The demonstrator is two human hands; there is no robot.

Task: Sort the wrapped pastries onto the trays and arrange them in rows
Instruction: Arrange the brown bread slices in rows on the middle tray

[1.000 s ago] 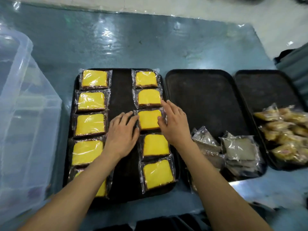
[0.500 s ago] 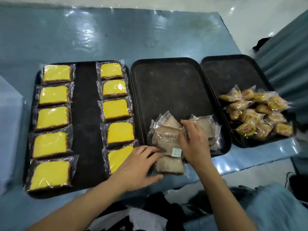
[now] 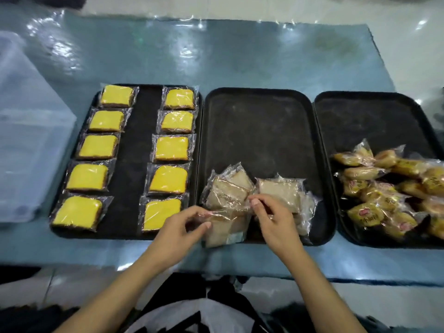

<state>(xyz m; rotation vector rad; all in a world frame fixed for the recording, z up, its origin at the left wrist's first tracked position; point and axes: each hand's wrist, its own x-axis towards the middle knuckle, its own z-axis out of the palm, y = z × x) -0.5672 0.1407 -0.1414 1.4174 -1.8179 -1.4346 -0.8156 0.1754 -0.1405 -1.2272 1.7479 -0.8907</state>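
Note:
Three black trays lie side by side on the table. The left tray (image 3: 134, 164) carries yellow wrapped pastries (image 3: 171, 148) in two rows. The middle tray (image 3: 259, 131) has a loose pile of brown wrapped pastries (image 3: 228, 188) at its near end. My left hand (image 3: 179, 233) and my right hand (image 3: 272, 218) each pinch the clear wrapper of one brown wrapped pastry (image 3: 225, 228) at the tray's near edge, left hand at its left corner, right hand at its upper right. The right tray (image 3: 374, 121) bears a heap of golden wrapped pastries (image 3: 394, 188).
A clear plastic bin (image 3: 28, 140) stands left of the trays. The blue plastic-covered table (image 3: 216, 51) stretches behind the trays, and its near edge runs just below them. The far halves of the middle and right trays are bare.
Both hands left the yellow pastries on the left tray and moved right to the brown pile. They now pinch the wrapper of one brown pastry at the middle tray's near edge.

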